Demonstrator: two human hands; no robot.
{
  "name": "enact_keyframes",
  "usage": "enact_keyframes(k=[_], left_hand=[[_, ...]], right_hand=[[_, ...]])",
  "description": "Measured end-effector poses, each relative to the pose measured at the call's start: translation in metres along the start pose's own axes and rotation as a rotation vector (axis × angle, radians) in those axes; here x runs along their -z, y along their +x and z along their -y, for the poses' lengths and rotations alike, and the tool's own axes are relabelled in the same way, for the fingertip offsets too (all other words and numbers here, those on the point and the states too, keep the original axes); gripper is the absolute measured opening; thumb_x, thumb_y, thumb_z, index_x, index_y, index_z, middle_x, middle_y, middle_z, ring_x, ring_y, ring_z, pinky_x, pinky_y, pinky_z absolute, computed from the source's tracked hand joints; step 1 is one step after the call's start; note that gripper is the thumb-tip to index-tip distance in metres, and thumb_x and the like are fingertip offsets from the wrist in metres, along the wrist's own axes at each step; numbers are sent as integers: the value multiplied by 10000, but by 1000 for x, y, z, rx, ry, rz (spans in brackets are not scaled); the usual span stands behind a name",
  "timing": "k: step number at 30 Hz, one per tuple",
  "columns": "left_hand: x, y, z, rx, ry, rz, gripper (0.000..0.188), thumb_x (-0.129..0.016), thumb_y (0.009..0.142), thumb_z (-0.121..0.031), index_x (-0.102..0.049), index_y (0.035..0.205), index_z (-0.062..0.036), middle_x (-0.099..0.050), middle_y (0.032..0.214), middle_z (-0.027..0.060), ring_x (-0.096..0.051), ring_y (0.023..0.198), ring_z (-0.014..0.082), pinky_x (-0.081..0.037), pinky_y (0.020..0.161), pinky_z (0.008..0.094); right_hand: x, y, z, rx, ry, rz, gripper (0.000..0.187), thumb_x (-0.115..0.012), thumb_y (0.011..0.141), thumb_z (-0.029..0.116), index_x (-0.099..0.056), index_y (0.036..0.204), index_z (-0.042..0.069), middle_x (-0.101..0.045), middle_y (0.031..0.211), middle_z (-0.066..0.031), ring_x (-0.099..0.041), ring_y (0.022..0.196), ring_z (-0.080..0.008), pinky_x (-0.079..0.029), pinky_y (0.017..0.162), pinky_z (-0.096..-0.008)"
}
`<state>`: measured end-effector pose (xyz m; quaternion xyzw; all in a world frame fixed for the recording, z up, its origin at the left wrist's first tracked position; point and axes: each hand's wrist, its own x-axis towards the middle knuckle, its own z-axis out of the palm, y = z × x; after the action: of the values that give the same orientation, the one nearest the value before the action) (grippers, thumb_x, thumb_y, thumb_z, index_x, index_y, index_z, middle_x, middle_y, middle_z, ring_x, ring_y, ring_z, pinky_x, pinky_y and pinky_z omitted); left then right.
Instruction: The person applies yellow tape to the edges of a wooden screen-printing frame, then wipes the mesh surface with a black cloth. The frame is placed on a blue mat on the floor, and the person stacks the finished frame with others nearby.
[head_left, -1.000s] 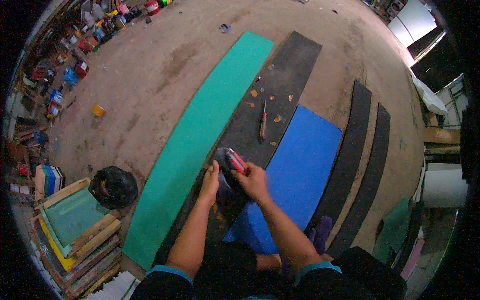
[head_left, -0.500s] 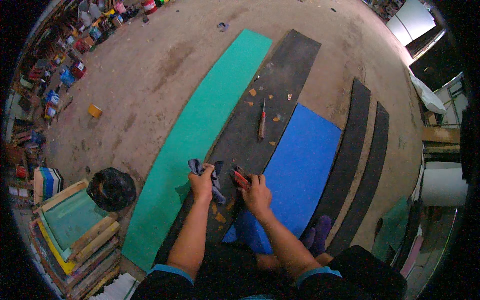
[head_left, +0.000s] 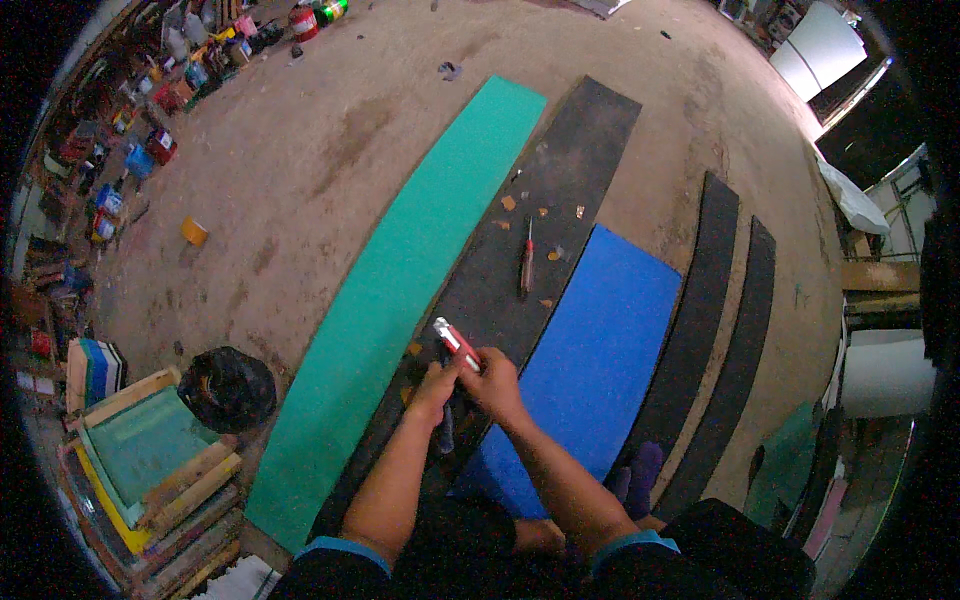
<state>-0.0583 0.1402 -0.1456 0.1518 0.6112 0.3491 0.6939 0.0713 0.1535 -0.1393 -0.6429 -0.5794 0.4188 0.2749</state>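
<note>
My right hand (head_left: 493,385) is closed around a red utility knife (head_left: 458,344), its silver end pointing up and to the left. Pressed close beside it, my left hand (head_left: 433,393) grips a dark grey cloth (head_left: 446,432), which hangs down below the fingers. The hands meet over a long black mat strip (head_left: 490,290); the contact between the left fingers and the knife is partly hidden. Further along that strip lies a screwdriver (head_left: 527,262) with a reddish-brown handle, among several small tan scraps (head_left: 509,203).
A green strip (head_left: 400,270) lies left of the black one, a blue mat (head_left: 610,330) right, then two narrow black strips (head_left: 700,270). Wooden frames (head_left: 165,480) are stacked at lower left beside a black bag (head_left: 228,388). Cans and clutter (head_left: 110,200) line the left wall.
My hands have come together, nearer to me. The knife has swung so its silver end shows clearly, and the cloth now hangs beneath my left hand. The view has tilted slightly upward.
</note>
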Motion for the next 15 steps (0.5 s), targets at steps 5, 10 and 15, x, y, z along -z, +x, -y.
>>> enact_keyframes(k=[5, 10, 15], left_hand=[[19, 27, 3, -69, -121, 10, 500, -711, 797, -433, -673, 1113, -47, -675, 1080, 112, -636, 977, 231, -477, 889, 378], [25, 40, 8, -17, -432, 61, 319, -639, 847, -269, -671, 1072, -45, -710, 942, 129, -672, 773, 234, -553, 738, 399], [26, 19, -5, -87, -443, 168, 264, -612, 850, -216, -649, 1030, -26, -712, 926, 151, -692, 778, 273, -580, 683, 404]], right_hand=[[-2, -3, 23, 413, -231, 3, 496, -746, 825, 339, -642, 1184, 14, -603, 1067, -201, -626, 960, -360, -511, 829, -430], [34, 44, 14, 134, -181, 49, 582, -727, 843, 423, -597, 1266, 45, -550, 1238, -206, -598, 1045, -369, -508, 855, -462], [53, 109, 28, 195, -660, -506, 452, -659, 911, 346, -582, 1324, 180, -557, 1227, -195, -582, 1083, -386, -513, 853, -460]])
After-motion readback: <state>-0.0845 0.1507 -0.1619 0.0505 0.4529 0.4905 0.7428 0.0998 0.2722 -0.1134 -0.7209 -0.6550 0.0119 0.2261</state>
